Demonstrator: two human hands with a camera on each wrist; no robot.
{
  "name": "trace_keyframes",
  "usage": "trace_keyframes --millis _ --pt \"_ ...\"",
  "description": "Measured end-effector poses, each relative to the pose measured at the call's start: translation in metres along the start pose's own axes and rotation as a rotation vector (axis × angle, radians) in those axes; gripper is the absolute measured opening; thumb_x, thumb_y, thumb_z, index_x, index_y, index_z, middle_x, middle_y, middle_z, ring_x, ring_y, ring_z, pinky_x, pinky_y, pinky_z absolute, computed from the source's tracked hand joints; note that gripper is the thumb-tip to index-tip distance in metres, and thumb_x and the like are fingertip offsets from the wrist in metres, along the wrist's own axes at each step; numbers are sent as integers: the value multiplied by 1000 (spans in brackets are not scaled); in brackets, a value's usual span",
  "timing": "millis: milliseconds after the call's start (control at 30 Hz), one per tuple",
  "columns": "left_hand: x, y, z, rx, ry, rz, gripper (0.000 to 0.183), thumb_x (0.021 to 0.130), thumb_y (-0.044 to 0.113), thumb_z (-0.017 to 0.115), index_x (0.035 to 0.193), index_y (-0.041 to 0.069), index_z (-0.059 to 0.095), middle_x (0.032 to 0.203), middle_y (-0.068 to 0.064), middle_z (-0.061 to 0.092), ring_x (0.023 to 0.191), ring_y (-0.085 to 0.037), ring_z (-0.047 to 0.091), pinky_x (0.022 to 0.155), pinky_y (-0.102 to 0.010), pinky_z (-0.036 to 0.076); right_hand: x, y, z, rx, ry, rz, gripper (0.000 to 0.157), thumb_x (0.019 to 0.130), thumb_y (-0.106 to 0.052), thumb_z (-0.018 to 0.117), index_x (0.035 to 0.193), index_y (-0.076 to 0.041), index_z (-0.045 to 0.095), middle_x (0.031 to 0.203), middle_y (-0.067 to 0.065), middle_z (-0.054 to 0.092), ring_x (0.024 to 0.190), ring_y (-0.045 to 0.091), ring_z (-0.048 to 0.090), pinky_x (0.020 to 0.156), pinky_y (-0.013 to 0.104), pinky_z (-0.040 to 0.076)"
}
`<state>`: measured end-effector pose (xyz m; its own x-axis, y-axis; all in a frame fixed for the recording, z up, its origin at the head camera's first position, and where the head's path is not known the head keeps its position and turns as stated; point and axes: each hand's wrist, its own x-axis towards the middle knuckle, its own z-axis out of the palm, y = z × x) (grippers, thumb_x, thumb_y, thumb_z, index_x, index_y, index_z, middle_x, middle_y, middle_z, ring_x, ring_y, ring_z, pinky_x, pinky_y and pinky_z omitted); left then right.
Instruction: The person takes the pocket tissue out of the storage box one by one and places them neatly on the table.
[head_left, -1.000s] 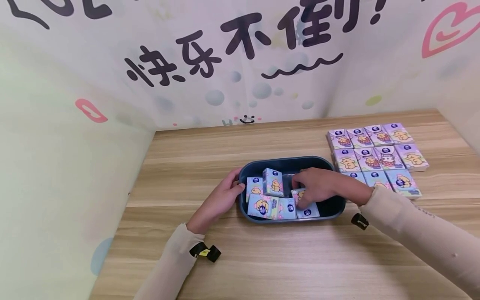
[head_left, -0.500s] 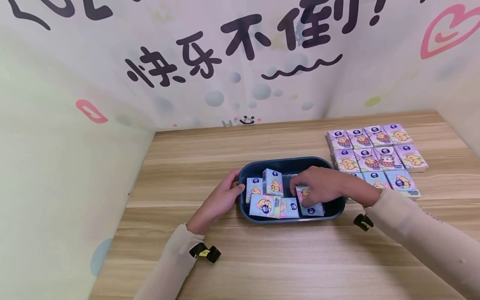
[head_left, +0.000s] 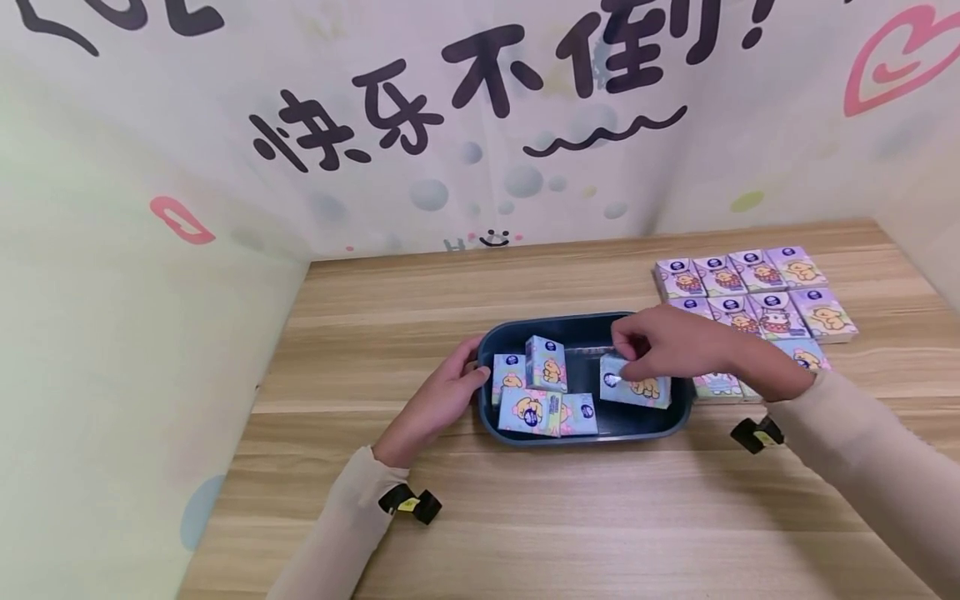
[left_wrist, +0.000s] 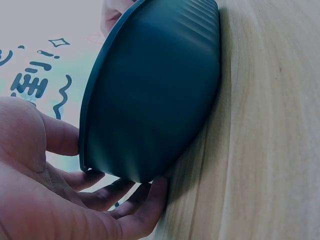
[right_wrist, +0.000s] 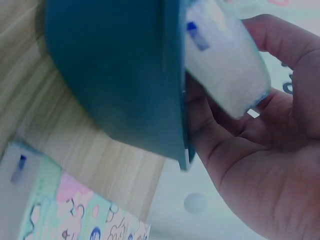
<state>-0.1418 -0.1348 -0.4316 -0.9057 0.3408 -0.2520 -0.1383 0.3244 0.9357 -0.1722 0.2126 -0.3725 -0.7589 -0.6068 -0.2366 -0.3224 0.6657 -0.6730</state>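
Observation:
A dark blue plastic bin [head_left: 626,423] stands on the table with several light blue tissue packs [head_left: 545,364] in its left half. My left hand [head_left: 448,390] holds the bin's left end; in the left wrist view, the thumb and fingers touch the outer wall [left_wrist: 150,90]. Over the bin's right half, my right hand [head_left: 675,343] grips one blue tissue pack [head_left: 643,392] by its left and back side. That same pack [right_wrist: 225,65] shows tilted above the rim in the right wrist view, between thumb and fingers. Its lower edge is partly hidden by the bin wall there.
To the right of the bin, purple tissue packs [head_left: 780,317] lie in tidy rows, with blue packs [head_left: 716,385] in the nearest row, partly behind my right arm. A printed cloth wall [head_left: 420,200] closes off the back of the wooden table [head_left: 525,517].
My right hand has moved right and up with the pack, which has turned from upright to lying sideways and come away from the other packs. The left hand has stayed at the bin.

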Motion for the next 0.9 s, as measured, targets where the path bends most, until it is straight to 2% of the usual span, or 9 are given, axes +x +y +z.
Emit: trace_keyframes --millis 233,367,533,800,900 --pt "0 1 0 2 2 7 54 117 13 46 170 12 38 168 -16 46 151 -36 47 124 -59 40 -17 10 -15 91 91 70 26 93 -11 85 97 -12 59 93 5 61 91 25 62 71 33 55" --pt "0 1 0 -5 2 8 53 117 12 46 170 12 38 168 -16 46 152 -36 47 123 -59 40 -30 21 -23 141 148 121 27 95 -14 84 101 -10 58 100 7 61 95 26 64 73 32 57" --pt "0 1 -1 -7 5 4 53 117 12 45 170 12 38 169 -16 45 153 -37 45 123 -60 40 -48 37 -30 165 205 187 24 100 -19 80 103 -8 58 99 9 60 94 26 63 73 34 54" --pt "-1 -1 -2 -3 9 0 53 117 12 46 170 13 39 170 -16 44 154 -37 44 123 -60 40 -85 81 -35 241 296 228 19 108 -15 70 108 -1 56 95 9 59 87 24 62 74 29 56" --pt "-1 -2 -2 -5 6 -2 53 117 12 46 170 13 38 170 -16 44 154 -37 44 124 -60 39 -100 101 -37 282 332 284 19 109 -13 68 110 0 54 94 8 58 83 22 61 70 29 54"
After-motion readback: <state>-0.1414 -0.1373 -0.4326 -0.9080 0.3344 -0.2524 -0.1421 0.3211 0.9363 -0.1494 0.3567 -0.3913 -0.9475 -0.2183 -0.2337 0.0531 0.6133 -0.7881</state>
